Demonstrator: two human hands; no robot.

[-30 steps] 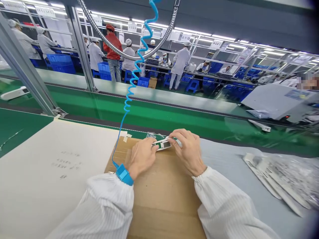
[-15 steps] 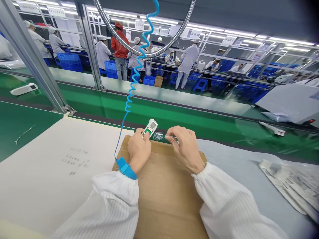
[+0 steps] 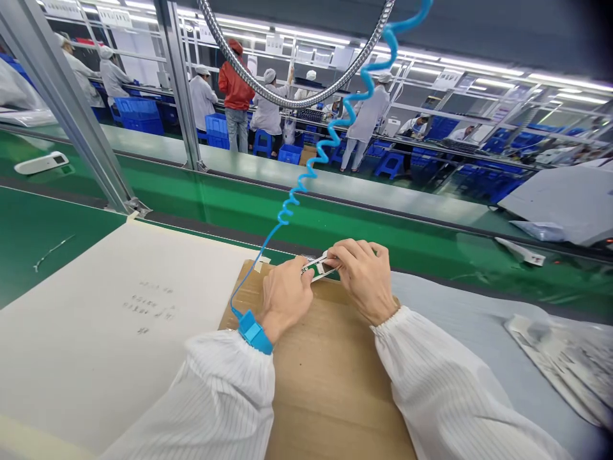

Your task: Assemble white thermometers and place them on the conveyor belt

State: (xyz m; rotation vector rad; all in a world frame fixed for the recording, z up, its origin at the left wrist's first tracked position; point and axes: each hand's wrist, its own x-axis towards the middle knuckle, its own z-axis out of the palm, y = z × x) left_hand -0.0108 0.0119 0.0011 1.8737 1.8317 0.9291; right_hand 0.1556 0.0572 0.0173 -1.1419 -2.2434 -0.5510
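Between my two hands is a slim white device housing (image 3: pixel 320 267) with a green circuit board showing in it, held over the far edge of a brown cardboard sheet (image 3: pixel 335 364). My left hand (image 3: pixel 288 291) is closed around its near end. At the far right end, the fingers of my right hand (image 3: pixel 363 273) are pinched together on or against the housing; any small part between them is hidden. A blue wrist strap (image 3: pixel 255 332) circles my left wrist, and its coiled blue cord (image 3: pixel 330 144) runs upward.
Beyond the cardboard runs a green conveyor belt (image 3: pixel 239 203) carrying white devices (image 3: pixel 42 163). White paper with handwriting (image 3: pixel 96 306) lies left. Plastic-bagged white parts (image 3: pixel 565 364) are at right. A metal post (image 3: pixel 71 102) stands left, and a flexible metal hose (image 3: pixel 287 102) hangs overhead. Several people work behind.
My left hand has moved right with the housing, which has tilted toward the right. My right fingers, apart from it before, are now at its far end. The blue cord has swung right.
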